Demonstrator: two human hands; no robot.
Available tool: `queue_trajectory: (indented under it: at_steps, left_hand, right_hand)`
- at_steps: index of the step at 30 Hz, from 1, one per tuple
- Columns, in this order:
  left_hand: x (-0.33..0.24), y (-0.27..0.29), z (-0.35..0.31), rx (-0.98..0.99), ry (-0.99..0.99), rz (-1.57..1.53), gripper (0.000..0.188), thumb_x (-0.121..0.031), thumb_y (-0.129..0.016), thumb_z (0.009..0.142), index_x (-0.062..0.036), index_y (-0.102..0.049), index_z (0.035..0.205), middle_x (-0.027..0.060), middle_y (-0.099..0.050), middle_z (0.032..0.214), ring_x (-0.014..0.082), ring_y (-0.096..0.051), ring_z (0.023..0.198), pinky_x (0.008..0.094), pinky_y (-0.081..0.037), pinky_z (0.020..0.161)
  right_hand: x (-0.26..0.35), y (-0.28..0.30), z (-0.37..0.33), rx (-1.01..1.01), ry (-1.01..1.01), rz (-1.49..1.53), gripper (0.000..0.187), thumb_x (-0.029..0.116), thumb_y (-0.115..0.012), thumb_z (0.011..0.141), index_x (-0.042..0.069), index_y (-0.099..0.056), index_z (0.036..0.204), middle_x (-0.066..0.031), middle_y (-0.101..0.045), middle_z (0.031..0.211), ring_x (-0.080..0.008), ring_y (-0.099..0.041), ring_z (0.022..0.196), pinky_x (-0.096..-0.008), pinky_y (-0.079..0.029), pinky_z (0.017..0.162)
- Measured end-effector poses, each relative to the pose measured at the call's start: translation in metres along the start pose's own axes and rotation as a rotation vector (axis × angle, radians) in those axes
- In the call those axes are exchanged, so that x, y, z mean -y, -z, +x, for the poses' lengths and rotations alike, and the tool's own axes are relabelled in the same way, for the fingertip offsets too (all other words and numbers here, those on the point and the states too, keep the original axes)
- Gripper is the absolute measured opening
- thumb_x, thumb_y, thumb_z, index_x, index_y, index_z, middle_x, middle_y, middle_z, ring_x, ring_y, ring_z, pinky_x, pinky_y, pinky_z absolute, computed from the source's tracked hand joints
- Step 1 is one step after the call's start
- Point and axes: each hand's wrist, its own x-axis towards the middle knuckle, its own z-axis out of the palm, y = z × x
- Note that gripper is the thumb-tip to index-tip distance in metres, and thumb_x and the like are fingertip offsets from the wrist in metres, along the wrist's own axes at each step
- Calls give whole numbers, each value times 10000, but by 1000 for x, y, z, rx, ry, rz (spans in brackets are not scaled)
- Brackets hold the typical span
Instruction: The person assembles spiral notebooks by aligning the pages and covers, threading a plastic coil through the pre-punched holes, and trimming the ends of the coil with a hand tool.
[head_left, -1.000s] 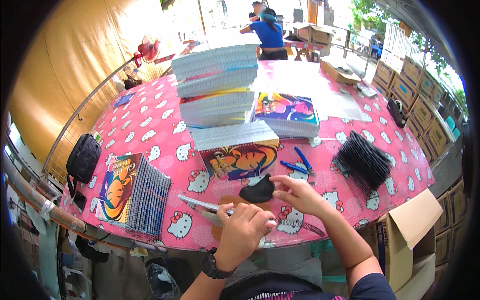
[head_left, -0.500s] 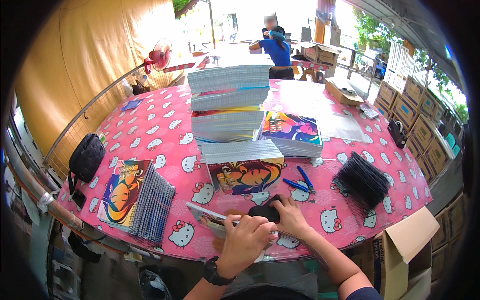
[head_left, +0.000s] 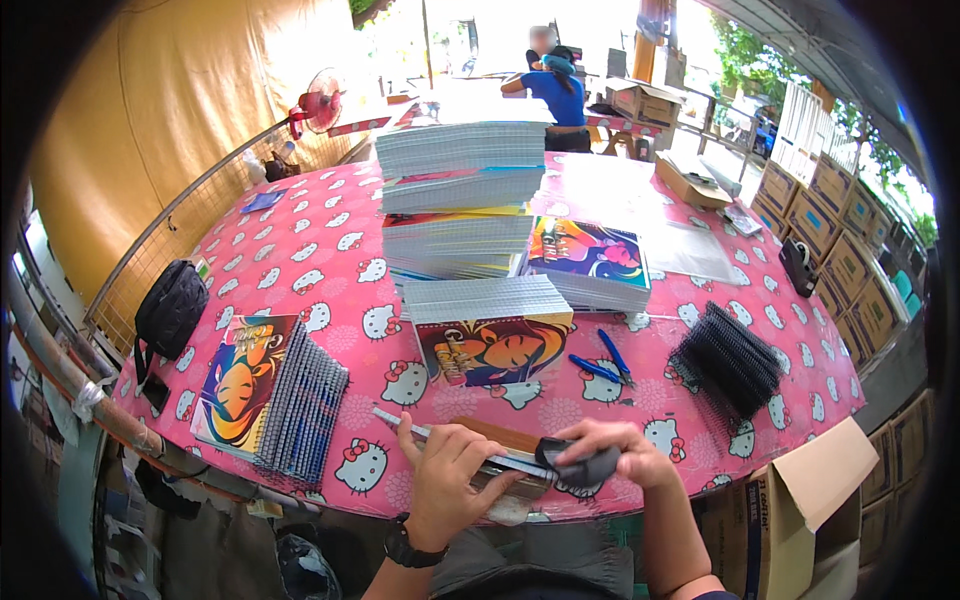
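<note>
My left hand grips a thin notebook near the front edge of the table. Its white page edge faces up, and the fingers lie over it. Behind and under the notebook shows a brown wooden block. My right hand is closed around a black rounded object, whose exact kind I cannot make out. That object sits against the right end of the notebook. Just beyond my hands a stack of notebooks with colourful covers stands on the table, and blue-handled pliers lie to its right.
Bound notebooks are piled at the left, by a black bag. Tall paper stacks rise in the middle. Black spiral coils lie at the right. An open carton stands at the near right; a person in blue is far off.
My right hand has lifted the black object and brought it right and nearer, onto the notebook's end. My left hand has shifted slightly left. The coil along my right forearm no longer shows.
</note>
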Motion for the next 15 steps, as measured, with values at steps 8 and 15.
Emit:
queue_trajectory:
  at_steps: [8, 15]
  left_hand:
    - [-5, -13, 6, -104, -33, 2, 365, -416, -792, 689, -130, -629, 846, -2, -583, 848, 201, -563, 918, 573, -70, 1105]
    - [-4, -13, 4, -71, -59, 30, 368, -402, -813, 664, -144, -621, 843, 1, -578, 874, 209, -555, 962, 592, -64, 1103]
  right_hand:
    - [-8, -5, 6, 65, -179, 127, 397, 213, -705, 826, -21, -554, 1109, -34, -554, 1043, -100, -499, 953, -268, -401, 832]
    - [3, -5, -3, -131, -123, -383, 311, -55, -647, 695, -21, -623, 1004, -74, -642, 856, -130, -597, 818, -261, -478, 741]
